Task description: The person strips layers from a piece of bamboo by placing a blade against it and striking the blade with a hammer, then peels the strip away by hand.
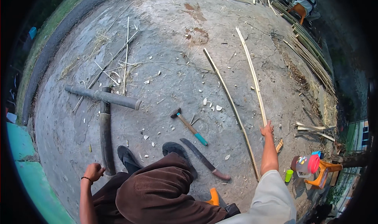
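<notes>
While the person sits low over the concrete yard (165, 39), 2 thick dark bamboo poles lie crossed at the left: the upper pole (103, 97) runs sideways over the lower pole (104, 133), which points back toward the sitter. To the right, 2 long thin bamboo strips stretch away across the ground, the darker strip (230, 106) nearer the middle and the pale strip (252, 72) beside it. A long knife (202, 158) lies by the right shoe, and a hammer (188, 125) with a teal grip rests just beyond it, well apart from both hands.

The left hand (93, 171) sits at the near end of the lower pole, fingers curled against it; whether they truly clasp it cannot be told. The right hand (267, 128) reaches out to the near end of the pale strip, fingers closed about it or pressed on it, too small to tell which.

The step in hand looks like picking up a strip for working. A firm hold on its end and a clear pull toward the lap would seem needed, minding the knife lying between.
</notes>
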Demonstrator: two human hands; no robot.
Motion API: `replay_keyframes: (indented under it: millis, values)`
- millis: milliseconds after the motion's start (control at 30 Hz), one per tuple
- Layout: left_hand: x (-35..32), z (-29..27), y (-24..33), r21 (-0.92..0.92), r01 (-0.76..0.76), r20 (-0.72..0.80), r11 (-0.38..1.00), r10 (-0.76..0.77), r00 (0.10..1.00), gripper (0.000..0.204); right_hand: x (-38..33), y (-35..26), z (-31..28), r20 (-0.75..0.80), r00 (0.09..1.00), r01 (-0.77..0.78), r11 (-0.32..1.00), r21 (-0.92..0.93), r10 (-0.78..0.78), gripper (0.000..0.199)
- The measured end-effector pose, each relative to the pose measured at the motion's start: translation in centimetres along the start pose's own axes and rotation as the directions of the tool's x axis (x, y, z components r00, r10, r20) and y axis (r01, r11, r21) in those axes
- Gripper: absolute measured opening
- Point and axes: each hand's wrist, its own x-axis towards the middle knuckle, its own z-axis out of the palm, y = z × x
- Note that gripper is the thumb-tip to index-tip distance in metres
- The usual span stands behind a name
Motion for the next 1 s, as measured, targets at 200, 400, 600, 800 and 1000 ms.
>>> replay_keyframes:
  millis: [200, 400, 600, 800, 1000]
  values:
    - [-1.5, -0.2, 0.3, 0.084, 0.022, -0.167, 0.996, -0.008, 0.986, 0.035, 1.7, 0.2, 1.8, 0.072, 0.997, 0.046, 0.995, -0.084, -0.04, 0.069]
    - [-1.8, -1.3, 7.2, 0.035, -0.15, -0.114, 0.988, 0.153, 0.982, 0.028, -1.2, -2.3, 4.1, 0.051, 0.974, 0.223, 0.974, -0.042, -0.22, 0.062]
    - [-3.0, -0.7, 10.9, -0.109, -0.332, -0.167, 0.937, 0.312, 0.935, 0.026, -0.2, 8.0, 6.7, 0.098, 0.843, 0.497, 0.836, 0.233, -0.529, 0.045]
    - [-4.7, 1.1, 12.2, -0.133, -0.412, -0.093, 0.901, 0.403, 0.91, 0.029, -7.5, 17.5, 10.5, -0.146, 0.827, 0.555, 0.83, 0.053, -0.543, 0.045]
    - [-4.9, 3.3, 14.5, -0.151, -0.503, -0.08, 0.851, 0.497, 0.864, 0.031, -20.3, -4.5, 4.8, -0.091, 0.814, 0.49, 0.593, 0.638, -0.574, 0.039]
